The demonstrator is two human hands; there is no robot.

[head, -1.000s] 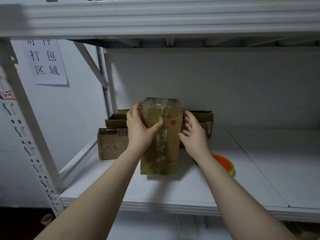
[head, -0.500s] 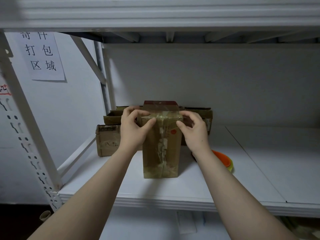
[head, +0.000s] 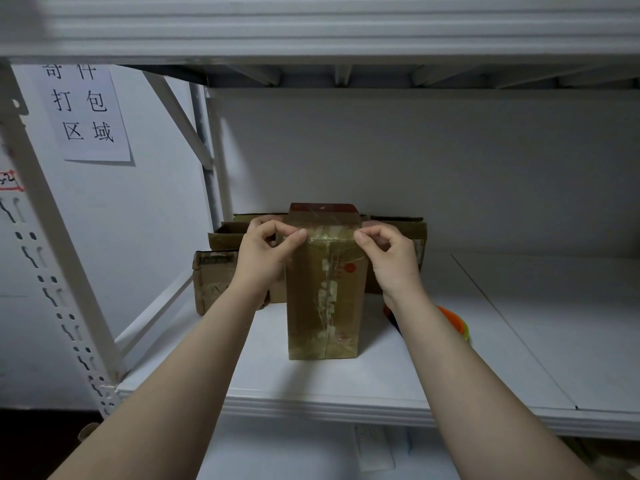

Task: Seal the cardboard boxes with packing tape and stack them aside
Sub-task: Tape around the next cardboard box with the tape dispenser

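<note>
A tall narrow cardboard box (head: 323, 299) stands upright on the white shelf (head: 346, 382), wrapped in clear tape, with a small red sticker on its front. Its top flap (head: 323, 211) stands up at the back. My left hand (head: 265, 258) pinches the box's top left corner with thumb and curled fingers. My right hand (head: 389, 254) pinches the top right corner the same way. Behind the box lie other cardboard boxes (head: 213, 284), partly hidden by my hands.
An orange and yellow-green object (head: 453, 323) lies on the shelf behind my right forearm. A slotted upright post (head: 55, 271) stands at the left, and a paper sign (head: 86, 112) hangs on the wall. An upper shelf (head: 329, 26) runs overhead.
The box came down from a tilted hold to stand upright on the shelf. Both hands slid from its sides up to the top corners and now pinch them.
</note>
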